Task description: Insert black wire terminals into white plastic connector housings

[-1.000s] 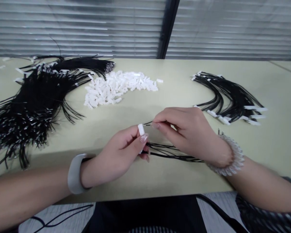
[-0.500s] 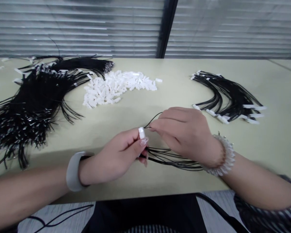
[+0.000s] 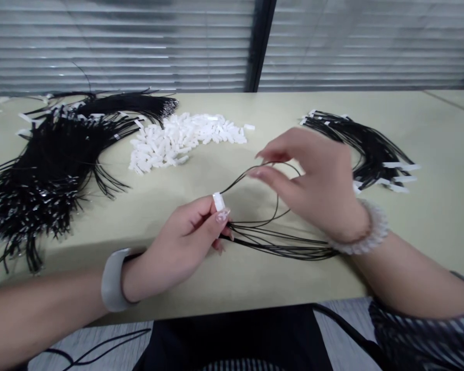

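The left hand (image 3: pixel 185 239) pinches a small white connector (image 3: pixel 218 201) upright between thumb and forefinger, with a thin bundle of loose black wires (image 3: pixel 278 242) passing under its curled fingers and lying flat on the desk (image 3: pixel 232 278) toward the right. From the connector one black wire (image 3: pixel 255 172) rises in an open loop to the right hand (image 3: pixel 317 185), which hovers above the desk with thumb and forefinger closed lightly on that loop and the other fingers spread. The wire appears seated in the connector, though the joint itself is too small to confirm. A pale band sits on the left wrist and a clear coiled band (image 3: pixel 365 232) on the right. Farther out, a fan of finished wires (image 3: pixel 367 149) with white connectors on their ends lies beyond the right hand; judged from this, a modest batch is done. Much more looks left: a heap of loose white connectors (image 3: pixel 181 139) sits at mid-desk, and a far larger mass of bare black wires (image 3: pixel 50 165) with glinting metal tips spreads over the left side. A few stray white pieces lie near that mass at the desk's far left edge. Closed grey blinds (image 3: pixel 119 46) with a dark frame post fill the background. No brand, label or writing can be read on any part, wire or band.
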Demonstrator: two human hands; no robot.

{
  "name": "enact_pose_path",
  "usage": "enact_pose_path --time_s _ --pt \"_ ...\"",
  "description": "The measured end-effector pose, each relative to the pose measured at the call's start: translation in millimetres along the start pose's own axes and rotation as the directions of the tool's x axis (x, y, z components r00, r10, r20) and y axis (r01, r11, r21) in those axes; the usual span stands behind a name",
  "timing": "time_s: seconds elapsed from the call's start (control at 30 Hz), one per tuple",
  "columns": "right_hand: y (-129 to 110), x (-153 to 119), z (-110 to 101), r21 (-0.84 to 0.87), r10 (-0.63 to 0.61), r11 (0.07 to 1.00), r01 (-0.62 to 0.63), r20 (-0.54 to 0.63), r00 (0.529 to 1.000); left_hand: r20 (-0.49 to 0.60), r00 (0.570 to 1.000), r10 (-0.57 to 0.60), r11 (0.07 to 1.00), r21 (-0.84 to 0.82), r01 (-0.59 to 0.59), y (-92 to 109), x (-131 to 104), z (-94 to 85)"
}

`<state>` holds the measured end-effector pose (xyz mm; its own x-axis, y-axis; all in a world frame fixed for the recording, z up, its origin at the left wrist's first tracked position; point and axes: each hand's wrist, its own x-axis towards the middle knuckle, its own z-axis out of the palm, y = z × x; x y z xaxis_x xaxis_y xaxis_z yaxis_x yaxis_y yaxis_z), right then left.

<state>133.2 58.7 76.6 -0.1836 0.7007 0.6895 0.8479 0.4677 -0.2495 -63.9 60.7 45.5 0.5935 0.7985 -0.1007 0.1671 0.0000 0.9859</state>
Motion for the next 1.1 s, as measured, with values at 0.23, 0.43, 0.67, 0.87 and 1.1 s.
enact_pose_path --time_s 0.23,0.43,0.67,0.87,1.1 --pt "35 6 -15 0.003 0.243 0.941 -0.338 0.688 0.684 -0.194 0.978 0.081 0.992 0.107 -0.061 -2 -3 -1.0" --pt "-1 0 -9 0.429 -0.078 0.737 -0.522 0.822 0.564 -0.235 0.965 0.113 0.978 0.2 -0.066 -2 -3 -1.9" --pt "-17 -5 -4 0.442 0.043 0.57 -0.693 0.826 0.562 -0.236 0.962 0.141 0.975 0.2 -0.094 -5 -1 -1.7" --pt "-23 -5 1 0.518 -0.014 0.503 -0.692 0.806 0.592 -0.23 0.965 0.129 0.975 0.205 -0.082 -4 0 -1.5" --pt "-20 -1 -2 0.422 0.05 0.571 -0.704 0.838 0.543 -0.181 0.982 0.061 0.997 0.065 -0.05 -2 2 -1.9"
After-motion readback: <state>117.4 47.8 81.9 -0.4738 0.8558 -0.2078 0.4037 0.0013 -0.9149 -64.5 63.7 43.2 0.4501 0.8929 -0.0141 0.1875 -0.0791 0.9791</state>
